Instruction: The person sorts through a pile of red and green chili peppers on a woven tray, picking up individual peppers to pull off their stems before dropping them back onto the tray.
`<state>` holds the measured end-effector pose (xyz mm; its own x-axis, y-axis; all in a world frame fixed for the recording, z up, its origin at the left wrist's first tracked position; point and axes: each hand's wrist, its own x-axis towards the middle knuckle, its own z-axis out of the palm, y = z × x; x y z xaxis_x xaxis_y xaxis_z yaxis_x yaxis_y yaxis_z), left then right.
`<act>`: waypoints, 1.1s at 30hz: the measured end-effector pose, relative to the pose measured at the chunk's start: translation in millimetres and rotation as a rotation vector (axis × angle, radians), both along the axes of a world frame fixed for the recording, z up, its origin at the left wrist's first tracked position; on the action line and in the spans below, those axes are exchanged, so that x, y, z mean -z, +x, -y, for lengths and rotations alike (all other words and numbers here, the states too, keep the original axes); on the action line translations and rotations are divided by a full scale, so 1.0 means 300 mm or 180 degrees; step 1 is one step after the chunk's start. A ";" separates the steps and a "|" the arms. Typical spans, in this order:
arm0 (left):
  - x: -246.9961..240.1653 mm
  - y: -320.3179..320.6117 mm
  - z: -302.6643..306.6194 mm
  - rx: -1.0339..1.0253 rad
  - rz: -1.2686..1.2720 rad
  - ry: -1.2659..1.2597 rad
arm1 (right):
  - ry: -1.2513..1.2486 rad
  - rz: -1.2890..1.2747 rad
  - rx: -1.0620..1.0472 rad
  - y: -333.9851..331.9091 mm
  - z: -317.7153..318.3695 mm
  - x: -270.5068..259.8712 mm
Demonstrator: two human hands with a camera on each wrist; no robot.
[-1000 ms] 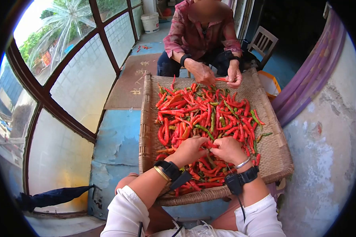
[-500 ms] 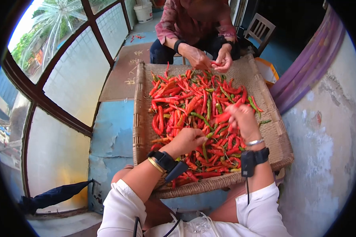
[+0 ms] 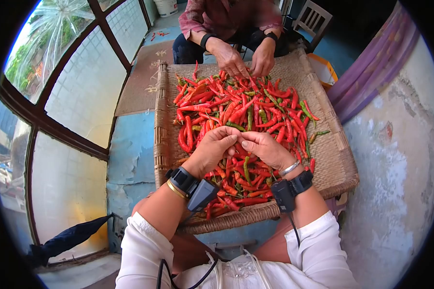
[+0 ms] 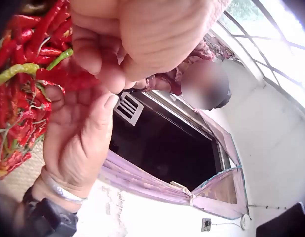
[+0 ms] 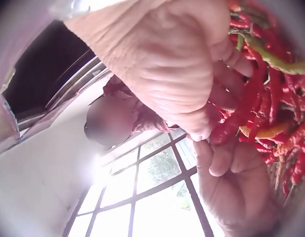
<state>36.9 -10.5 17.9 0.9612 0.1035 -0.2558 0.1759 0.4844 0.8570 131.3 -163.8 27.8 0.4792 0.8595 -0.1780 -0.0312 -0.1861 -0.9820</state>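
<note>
My left hand [image 3: 210,150] and right hand [image 3: 271,151] meet fingertip to fingertip above the near half of a heap of chili peppers [image 3: 246,180], most of them red, a few green. In the right wrist view, a red chili pepper [image 5: 244,106] lies under the curled fingers of my right hand, its thick end between the fingertips of both hands. The left wrist view shows the same red pepper [image 4: 68,79] between the palms, partly covered by fingers. The heap lies on a woven tray [image 3: 161,130] with a raised rim.
Across the tray sits another person, whose hands [image 3: 234,60] reach into the far side of the heap. A framed window [image 3: 77,96] runs along the left, a peeling wall [image 3: 390,188] and purple curtain [image 3: 371,67] on the right. A folded dark umbrella [image 3: 74,236] leans at lower left.
My right hand moved out right with red pepper in its fingers, then came back against my left hand. The other person's hands dropped from holding a red pepper into the heap. The head view shifted.
</note>
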 end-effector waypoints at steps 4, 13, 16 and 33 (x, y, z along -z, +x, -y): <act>-0.031 -0.004 -0.007 -0.0088 0.0036 -0.0243 | -0.0500 -0.0006 -0.0550 0.001 0.011 0.011; -0.011 0.001 -0.009 -0.1015 -0.0334 0.0637 | 0.0651 -0.0637 0.0934 0.151 0.070 -0.024; -0.001 0.002 0.008 -0.0285 -0.0428 0.1063 | 0.0652 -0.0544 0.2054 0.196 0.083 -0.012; 0.065 -0.001 0.053 0.1340 -0.0097 0.3166 | -0.1186 0.2594 -0.0507 0.046 0.046 0.001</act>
<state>36.4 -26.4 -1.5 0.9628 -0.0590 -0.2639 0.1936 -0.5308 0.8251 145.2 -177.6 27.6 0.4588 0.8810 -0.1157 0.6998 -0.4385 -0.5640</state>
